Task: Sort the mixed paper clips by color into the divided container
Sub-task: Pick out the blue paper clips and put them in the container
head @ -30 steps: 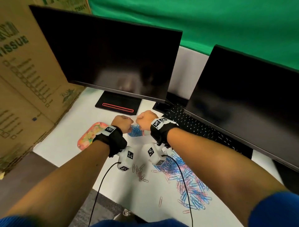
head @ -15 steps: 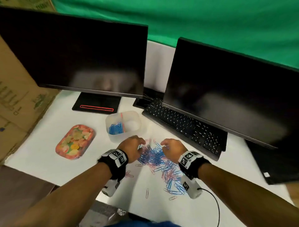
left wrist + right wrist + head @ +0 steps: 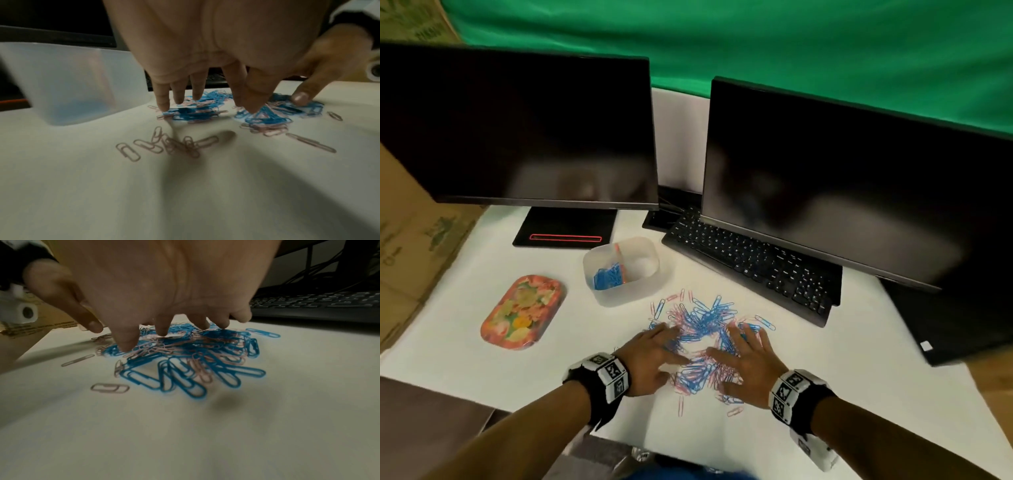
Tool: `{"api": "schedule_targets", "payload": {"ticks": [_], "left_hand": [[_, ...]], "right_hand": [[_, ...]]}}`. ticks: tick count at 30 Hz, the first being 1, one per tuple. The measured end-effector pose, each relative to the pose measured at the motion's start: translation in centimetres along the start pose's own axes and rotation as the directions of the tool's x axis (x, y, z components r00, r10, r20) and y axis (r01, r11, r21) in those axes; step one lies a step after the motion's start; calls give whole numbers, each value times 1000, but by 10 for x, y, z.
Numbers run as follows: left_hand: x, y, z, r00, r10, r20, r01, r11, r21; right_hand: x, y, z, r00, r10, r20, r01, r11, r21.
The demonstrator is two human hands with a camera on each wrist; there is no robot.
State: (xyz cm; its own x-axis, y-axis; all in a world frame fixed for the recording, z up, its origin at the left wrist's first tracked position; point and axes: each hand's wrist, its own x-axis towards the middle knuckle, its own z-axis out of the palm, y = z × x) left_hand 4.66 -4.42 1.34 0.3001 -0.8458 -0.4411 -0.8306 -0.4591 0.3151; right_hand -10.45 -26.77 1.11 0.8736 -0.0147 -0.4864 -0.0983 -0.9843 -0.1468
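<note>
**Hands spreading over the clip pile**

Since half a second ago, we are seeing both hands go from curled at the pile's far edge to flat with fingers splayed, drawn back nearer the body; the head view is also tilting down a little.

We are looking at a white table (image 3: 465, 329). Our left hand (image 3: 650, 359) is lying palm down with straight, spread fingers on the left side of the pile (image 3: 702, 335), gripping nothing. Our right hand (image 3: 748, 359) is doing the same on the right side, fingers straight and apart, thumb pointing inward. In the wrist views, fingertips (image 3: 163, 105) of the left hand and fingertips (image 3: 126, 345) of the right are touching the clips.

Blue and pink paper clips are lying mixed in that pile between and under the hands, with a few pink strays (image 3: 164, 144) just beside it toward the body.

The container (image 3: 619, 270), a translucent tub with a divider, is standing just beyond the pile, to its left. Blue clips (image 3: 607, 274) are filling its left compartment. A flowery tray (image 3: 522, 311) is lying left of it. A keyboard (image 3: 750, 270) and two dark monitors (image 3: 524, 130) are standing behind.
</note>
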Motion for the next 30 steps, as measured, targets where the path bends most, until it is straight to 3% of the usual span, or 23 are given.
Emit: {"api": "schedule_targets", "payload": {"ticks": [2, 4, 7, 11, 14, 19, 26, 30], "left_hand": [[-2, -4, -3, 985, -67, -161, 48, 992, -120], [-3, -8, -6, 940, -200, -276, 139, 965, -223], [-3, -9, -9, 904, -306, -299, 239, 940, -243], [-3, -4, -3, 922, -282, -267, 221, 946, -239], [-4, 6, 1, 950, -192, -245, 137, 965, -224], [3, 30, 10, 986, -19, -168, 4, 996, -88], [13, 33, 6, 984, -53, -172, 43, 997, -60], [11, 26, 7, 982, -66, -176, 57, 997, -56]], "right_hand": [[4, 1, -8, 996, 25, -85, -21, 999, 47], [13, -1, -20, 983, 53, -174, -39, 996, 82], [26, -11, -35, 977, 1, -211, 26, 992, 124], [30, -33, -33, 979, -141, -145, 158, 981, 114], [28, -44, -21, 974, -212, -83, 216, 975, 41], [28, -44, -14, 978, -193, -76, 195, 981, 22], [32, -42, -17, 986, -121, -113, 126, 991, 39], [33, -35, -17, 991, -52, -121, 78, 973, 218]]}}
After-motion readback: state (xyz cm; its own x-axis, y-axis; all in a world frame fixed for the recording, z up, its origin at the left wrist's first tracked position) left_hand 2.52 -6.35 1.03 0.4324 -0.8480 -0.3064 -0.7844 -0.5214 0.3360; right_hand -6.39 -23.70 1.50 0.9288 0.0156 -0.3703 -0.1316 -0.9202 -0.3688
